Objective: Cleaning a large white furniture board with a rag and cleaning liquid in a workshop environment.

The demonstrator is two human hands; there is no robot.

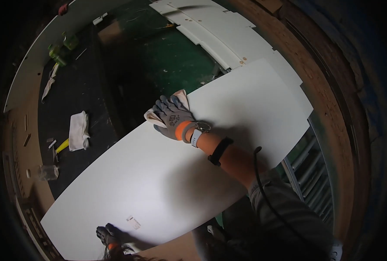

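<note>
A large white panel (pixel 128 182) lies across the middle of the view, with a small label (pixel 133 222) stuck on its near left part. My right hand (pixel 172 117), in a grey glove with an orange cuff, presses a pale cloth (pixel 182 98) against the panel's far edge. Folds of the cloth stick out on both sides of the fingers. Lower left, my gloved left hand (pixel 107 235) rests on the panel near its near edge, fingers stretched out and holding nothing visible. Hair and shadow partly hide its wrist.
Beyond the panel are a dark work surface (pixel 71 87) and a green surface (pixel 176 65). On the left lie a white cloth (pixel 78 131), a yellow-handled tool (pixel 62 145), a clear bottle (pixel 49 173) and green bottles (pixel 56 55). More white boards (pixel 219 30) lie at the far right.
</note>
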